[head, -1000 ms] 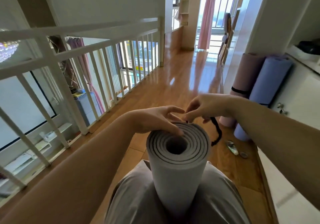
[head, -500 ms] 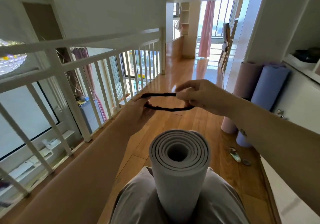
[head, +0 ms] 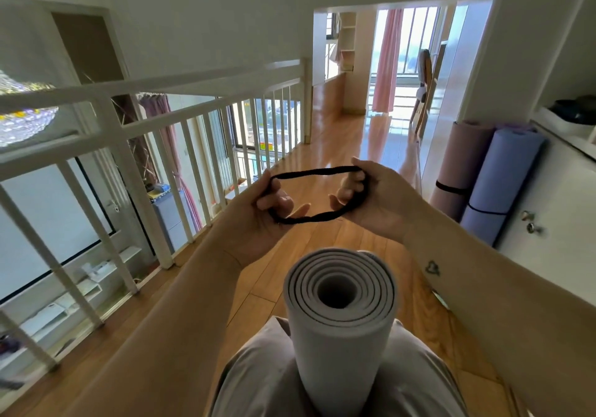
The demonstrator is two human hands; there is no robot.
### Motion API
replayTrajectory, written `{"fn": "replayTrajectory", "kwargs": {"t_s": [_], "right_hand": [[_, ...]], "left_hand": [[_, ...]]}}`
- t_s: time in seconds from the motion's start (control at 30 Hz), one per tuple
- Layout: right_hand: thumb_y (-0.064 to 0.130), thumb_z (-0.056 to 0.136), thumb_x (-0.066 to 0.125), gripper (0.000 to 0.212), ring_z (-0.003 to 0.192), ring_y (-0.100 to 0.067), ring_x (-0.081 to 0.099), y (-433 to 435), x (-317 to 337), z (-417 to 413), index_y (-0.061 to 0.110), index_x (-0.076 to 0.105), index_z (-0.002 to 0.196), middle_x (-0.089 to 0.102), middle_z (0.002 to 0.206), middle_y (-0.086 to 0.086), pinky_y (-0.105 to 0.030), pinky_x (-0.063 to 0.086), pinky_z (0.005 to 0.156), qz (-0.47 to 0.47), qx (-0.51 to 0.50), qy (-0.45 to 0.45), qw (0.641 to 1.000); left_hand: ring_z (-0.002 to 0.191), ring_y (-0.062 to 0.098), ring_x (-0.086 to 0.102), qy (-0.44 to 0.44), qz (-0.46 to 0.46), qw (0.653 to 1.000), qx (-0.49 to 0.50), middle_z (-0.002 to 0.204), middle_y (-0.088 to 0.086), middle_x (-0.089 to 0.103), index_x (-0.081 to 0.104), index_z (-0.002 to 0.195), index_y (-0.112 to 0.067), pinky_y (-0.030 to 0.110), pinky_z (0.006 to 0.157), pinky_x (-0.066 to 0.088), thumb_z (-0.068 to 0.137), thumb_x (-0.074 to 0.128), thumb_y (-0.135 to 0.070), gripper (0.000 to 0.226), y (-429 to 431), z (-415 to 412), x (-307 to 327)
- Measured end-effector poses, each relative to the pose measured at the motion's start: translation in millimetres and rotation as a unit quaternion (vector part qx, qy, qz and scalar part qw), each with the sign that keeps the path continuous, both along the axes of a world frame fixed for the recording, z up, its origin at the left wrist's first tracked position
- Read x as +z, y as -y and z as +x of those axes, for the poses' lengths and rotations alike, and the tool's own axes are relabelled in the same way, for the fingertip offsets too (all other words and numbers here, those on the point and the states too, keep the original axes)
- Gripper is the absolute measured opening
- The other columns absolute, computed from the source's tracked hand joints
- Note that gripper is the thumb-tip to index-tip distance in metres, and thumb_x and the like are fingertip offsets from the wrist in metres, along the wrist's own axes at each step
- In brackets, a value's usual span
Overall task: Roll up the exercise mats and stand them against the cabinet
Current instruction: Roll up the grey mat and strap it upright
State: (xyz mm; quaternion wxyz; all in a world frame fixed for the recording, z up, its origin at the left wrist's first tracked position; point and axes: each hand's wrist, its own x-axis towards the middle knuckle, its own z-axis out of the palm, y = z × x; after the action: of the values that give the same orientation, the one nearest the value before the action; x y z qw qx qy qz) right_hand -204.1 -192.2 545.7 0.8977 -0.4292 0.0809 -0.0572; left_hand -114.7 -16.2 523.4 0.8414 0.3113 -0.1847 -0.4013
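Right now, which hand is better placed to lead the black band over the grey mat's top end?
Right, probably. The right hand has fingers hooked through the black band and sits nearer above the grey mat; the left hand holds the loop's other end, further aside.

Centre: lap mat (head: 338, 336) upright between knees (head: 258, 384), band (head: 306, 220) above. Right: 2 mats, near mat (head: 503, 184) beside far mat (head: 461, 158), against cabinet (head: 564, 197). Left: railing (head: 193, 83).

White railing (head: 129, 171) — pink curtain (head: 387, 62)
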Motion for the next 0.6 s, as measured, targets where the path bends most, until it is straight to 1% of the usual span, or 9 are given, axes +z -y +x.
{"fn": "replayTrajectory", "kwargs": {"t_s": [0.07, 0.1, 0.2, 0.27, 0.33, 0.4, 0.47, 0.53, 0.6], "right_hand": [[0.041, 0.088, 0.055, 0.042, 0.048, -0.011, 0.031, -4.3, 6.0, -2.6, 0.015, 0.046, 0.057, 0.027, 0.053, 0.003, -0.027, 0.046, 0.062, -0.062, 0.041, -0.017, 0.997], [0.045, 0.084, 0.057, 0.04, 0.045, -0.01, 0.03, -5.9, 8.8, -4.2, 0.013, 0.05, 0.061, 0.027, 0.052, 0.003, -0.026, 0.047, 0.06, -0.113, 0.071, -0.024, 0.991], [0.048, 0.077, 0.058, 0.041, 0.044, -0.009, 0.041, -7.3, 14.8, -7.6, 0.008, 0.065, 0.084, 0.044, 0.052, 0.003, -0.031, 0.049, 0.075, -0.249, 0.157, -0.041, 0.955], [0.043, 0.081, 0.056, 0.038, 0.047, -0.009, 0.05, -5.7, 18.7, -7.7, 0.007, 0.065, 0.091, 0.055, 0.058, 0.001, -0.034, 0.049, 0.08, -0.297, 0.19, -0.037, 0.935], [0.04, 0.084, 0.054, 0.035, 0.05, -0.01, 0.051, -3.6, 22.1, -7.1, 0.008, 0.064, 0.092, 0.057, 0.062, 0.0, -0.033, 0.049, 0.078, -0.327, 0.208, -0.036, 0.921], [0.045, 0.082, 0.053, 0.039, 0.051, -0.01, 0.05, -1.3, 23.4, -7.3, 0.009, 0.065, 0.091, 0.057, 0.064, 0.0, -0.031, 0.049, 0.074, -0.338, 0.22, -0.039, 0.914], [0.047, 0.081, 0.052, 0.039, 0.053, -0.01, 0.049, -1.2, 24.3, -7.8, 0.011, 0.067, 0.086, 0.057, 0.065, 0.0, -0.031, 0.049, 0.074, -0.345, 0.226, -0.031, 0.91], [0.042, 0.082, 0.053, 0.033, 0.055, -0.01, 0.049, -3.6, 26.7, -8.9, 0.012, 0.068, 0.081, 0.057, 0.064, 0.001, -0.031, 0.049, 0.075, -0.367, 0.222, -0.023, 0.903], [0.038, 0.081, 0.055, 0.03, 0.059, -0.01, 0.05, -5.4, 30.3, -9.9, 0.011, 0.068, 0.084, 0.06, 0.065, 0.002, -0.029, 0.05, 0.076, -0.408, 0.199, -0.024, 0.891]], "left_hand": [[0.049, 0.005, 0.043, -0.042, -0.04, 0.998, -0.014, 0.052, -0.008, 0.043, 0.064, 0.065, -0.014, 0.019, 0.052, 0.05, 0.091, 0.046, -0.033, 0.038, 2.1, -1.2, 0.9], [0.047, 0.004, 0.04, -0.034, -0.038, 0.998, -0.036, 0.054, -0.008, 0.043, 0.066, 0.068, -0.014, 0.014, 0.048, 0.042, 0.094, 0.045, -0.034, 0.039, 2.2, -2.2, 2.2], [0.043, 0.002, 0.033, 0.061, 0.034, 0.994, -0.082, 0.056, -0.008, 0.04, 0.071, 0.083, -0.012, 0.012, 0.045, 0.034, 0.09, 0.052, -0.03, 0.027, 1.1, -5.0, 4.7], [0.042, 0.002, 0.028, 0.104, 0.086, 0.988, -0.081, 0.053, -0.008, 0.035, 0.072, 0.087, -0.011, 0.013, 0.044, 0.033, 0.09, 0.051, -0.027, 0.026, -0.6, -8.4, 7.9], [0.041, 0.003, 0.026, 0.136, 0.132, 0.98, -0.06, 0.05, -0.008, 0.032, 0.07, 0.088, -0.011, 0.014, 0.043, 0.032, 0.086, 0.051, -0.026, 0.025, -2.5, -11.3, 12.4], [0.04, 0.003, 0.027, 0.171, 0.165, 0.97, -0.043, 0.049, -0.007, 0.032, 0.066, 0.089, -0.009, 0.015, 0.044, 0.032, 0.084, 0.052, -0.026, 0.022, -4.7, -13.5, 15.6], [0.042, 0.004, 0.03, 0.204, 0.189, 0.96, -0.035, 0.052, -0.005, 0.036, 0.065, 0.087, -0.009, 0.017, 0.047, 0.034, 0.081, 0.054, -0.026, 0.021, -7.0, -14.8, 17.5], [0.05, 0.006, 0.038, 0.23, 0.21, 0.95, -0.033, 0.061, -0.002, 0.046, 0.069, 0.084, -0.01, 0.017, 0.05, 0.039, 0.079, 0.056, -0.027, 0.022, -9.3, -15.4, 19.6], [0.058, 0.007, 0.046, 0.257, 0.23, 0.938, -0.022, 0.071, 0.0, 0.052, 0.074, 0.081, -0.013, 0.019, 0.054, 0.047, 0.078, 0.058, -0.028, 0.023, -11.2, -15.5, 22.3]]}}
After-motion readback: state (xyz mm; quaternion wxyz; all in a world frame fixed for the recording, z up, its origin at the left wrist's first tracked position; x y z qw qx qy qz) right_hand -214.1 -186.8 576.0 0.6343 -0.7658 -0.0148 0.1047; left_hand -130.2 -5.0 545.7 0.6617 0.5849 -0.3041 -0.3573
